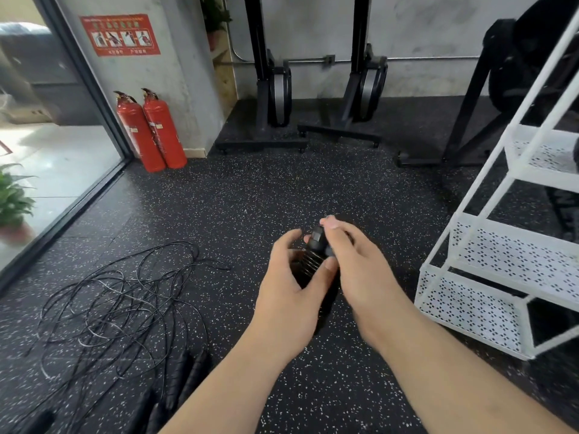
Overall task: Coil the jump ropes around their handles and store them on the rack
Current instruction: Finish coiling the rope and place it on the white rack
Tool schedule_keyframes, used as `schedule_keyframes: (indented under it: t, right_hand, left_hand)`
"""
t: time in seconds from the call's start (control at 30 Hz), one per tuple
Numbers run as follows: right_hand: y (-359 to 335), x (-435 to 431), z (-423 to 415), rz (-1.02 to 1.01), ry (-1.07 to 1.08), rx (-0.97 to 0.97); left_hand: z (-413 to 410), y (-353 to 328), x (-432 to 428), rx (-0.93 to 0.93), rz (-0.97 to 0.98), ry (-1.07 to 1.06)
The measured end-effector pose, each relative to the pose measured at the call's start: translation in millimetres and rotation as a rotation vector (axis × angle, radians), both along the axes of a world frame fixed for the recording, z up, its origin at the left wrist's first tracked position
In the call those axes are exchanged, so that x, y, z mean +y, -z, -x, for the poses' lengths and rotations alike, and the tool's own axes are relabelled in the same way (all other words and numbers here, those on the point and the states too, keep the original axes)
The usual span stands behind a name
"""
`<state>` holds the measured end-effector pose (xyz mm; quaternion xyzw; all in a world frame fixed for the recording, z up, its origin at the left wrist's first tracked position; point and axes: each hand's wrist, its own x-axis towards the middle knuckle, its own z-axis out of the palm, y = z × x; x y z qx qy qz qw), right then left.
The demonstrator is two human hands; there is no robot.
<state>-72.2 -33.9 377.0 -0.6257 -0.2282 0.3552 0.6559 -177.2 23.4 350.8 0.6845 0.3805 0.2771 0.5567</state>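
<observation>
Between my two hands, in the middle of the view, I hold a black jump rope bundle (310, 261), its cord wound in tight turns around the handles. My left hand (291, 286) grips the bundle from the left and below. My right hand (354, 261) pinches its upper end with thumb and fingers. A tangle of loose black jump ropes (119, 296) lies on the floor to the left, their black handles (185, 380) near the bottom edge. The white perforated metal rack (488, 277) stands at the right, close to my right hand.
Speckled black rubber floor all around. Two red fire extinguishers (150, 130) stand by the grey pillar at back left. Black rowing machines (313, 89) stand upright against the far wall. A glass wall and a potted plant (12, 202) are at the left.
</observation>
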Motion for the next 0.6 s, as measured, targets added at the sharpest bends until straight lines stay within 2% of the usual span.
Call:
schedule_keyframes:
  t: [0.1, 0.17, 0.23, 0.3, 0.43, 0.5, 0.53, 0.6]
  right_hand:
    - [0.0, 2.1, 1.6, -0.050, 0.062, -0.089]
    - [-3.4, 2.8, 0.7, -0.102, 0.092, -0.013]
    - [-6.0, 3.2, 0.5, -0.131, 0.134, 0.112]
    - [-7.0, 3.6, 1.7, -0.132, 0.158, 0.178]
    - [-7.5, 2.8, -2.1, -0.118, 0.136, 0.294]
    - [-9.6, 0.7, -8.0, -0.130, 0.099, 0.380]
    - [-10.3, -0.4, -10.3, -0.133, 0.073, 0.383]
    - [-9.1, -1.8, -13.3, -0.122, 0.055, 0.253]
  left_hand:
    - [-0.1, 1.1, -3.5, -0.088, 0.062, -0.060]
    - [-1.2, -1.7, -6.5, -0.148, 0.210, -0.061]
    - [-2.9, -6.1, -10.4, -0.119, 0.291, -0.099]
    - [-5.4, -5.5, -16.0, -0.040, 0.213, -0.029]
    - [-6.4, -4.6, -18.3, -0.029, -0.021, 0.020]
    - [-6.4, -2.8, -16.4, -0.052, -0.069, 0.027]
    - [-7.0, -1.3, -16.5, -0.070, -0.065, 0.034]
    - [-9.1, 0.2, -18.5, -0.104, -0.017, 0.058]
